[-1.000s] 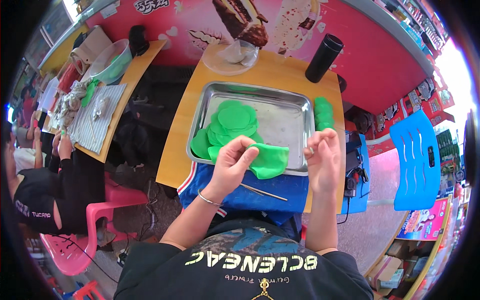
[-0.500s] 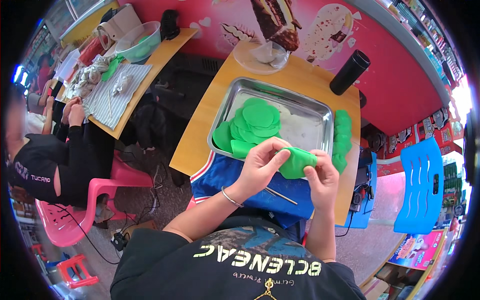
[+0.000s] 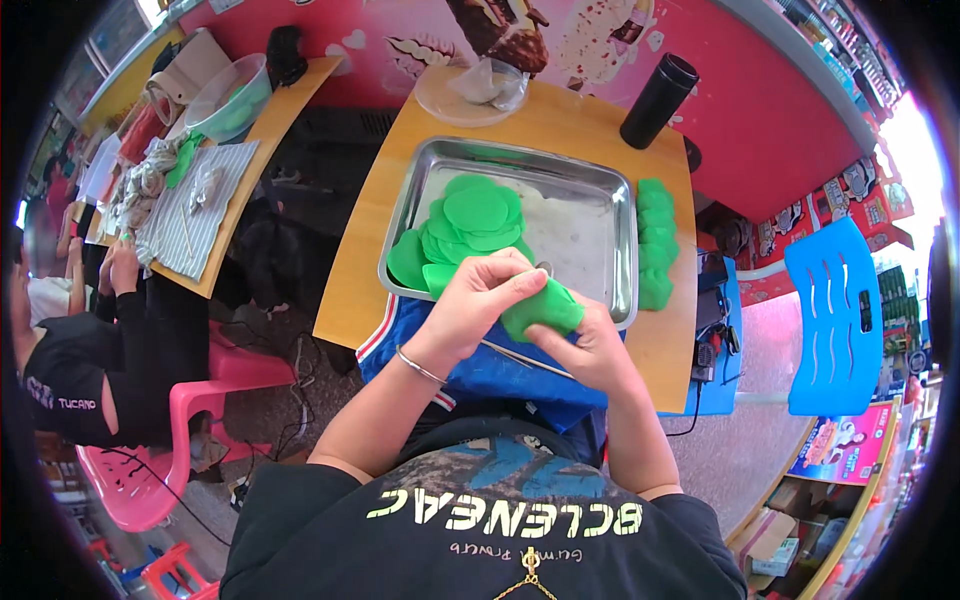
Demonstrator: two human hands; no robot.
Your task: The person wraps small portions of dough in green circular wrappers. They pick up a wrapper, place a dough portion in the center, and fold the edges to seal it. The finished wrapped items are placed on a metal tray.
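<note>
A soft green piece (image 3: 547, 313), thin and folded over, is held between my two hands above the near edge of a metal tray. My left hand (image 3: 485, 308) pinches its left side between thumb and fingertips. On its right side my right hand (image 3: 590, 350) grips it, thumb in front and fingers behind. Whether it is cloth or another sheet material I cannot tell. Flat round green pieces (image 3: 475, 215) lie heaped in the left part of the tray (image 3: 624, 215). Just below my hands a thin stick (image 3: 520, 356) lies on blue cloth (image 3: 475, 378) over my lap.
A row of bunched green pieces (image 3: 656, 245) runs along the tray's right side. Behind the tray are a black bottle (image 3: 660, 100) and a clear plastic bag (image 3: 492, 88). At left, a co-worker sits at another table (image 3: 290, 115); a blue chair (image 3: 832, 315) stands at right.
The view has shifted, so the table sits further left and higher. The green piece is folded smaller, and my hands have come closer together, the right more wrapped around it.
</note>
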